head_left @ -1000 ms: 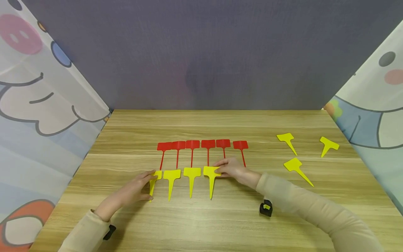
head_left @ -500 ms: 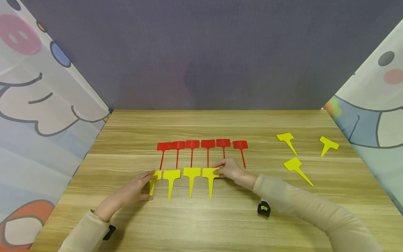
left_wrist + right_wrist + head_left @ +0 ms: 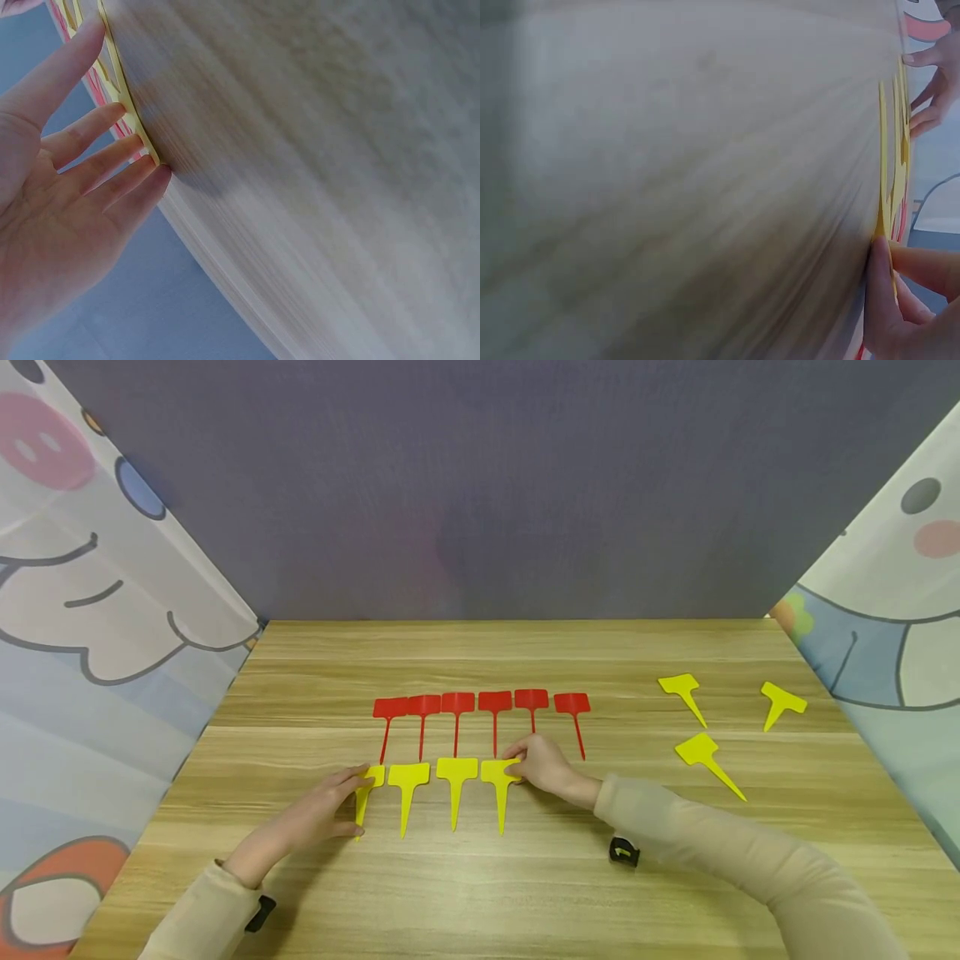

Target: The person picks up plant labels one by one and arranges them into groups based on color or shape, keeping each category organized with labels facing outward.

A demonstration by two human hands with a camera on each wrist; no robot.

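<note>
Several yellow T-shaped plant labels lie in a row on the wooden table, stems toward the person. My left hand (image 3: 318, 814) rests on the leftmost yellow label (image 3: 363, 802), fingertips on its head and thumb by its stem tip; in the left wrist view its fingers (image 3: 97, 139) are stretched out. With thumb and fingers my right hand (image 3: 550, 767) pinches the right end of the head of the rightmost label in the row (image 3: 500, 785). Between them lie two more, one yellow label (image 3: 408, 785) and another yellow label (image 3: 456, 781).
Behind the yellow row runs a line of several red plant labels (image 3: 457, 702) with thin stems. Three loose yellow labels (image 3: 697, 748) lie scattered at the right of the table (image 3: 480, 893). A grey panel (image 3: 480, 493) rises along the back edge; printed cloth (image 3: 150, 627) hangs at both sides.
My right hand and the label it pinches have shifted slightly left, toward the neighbouring yellow label. The left hand has stayed in place.
</note>
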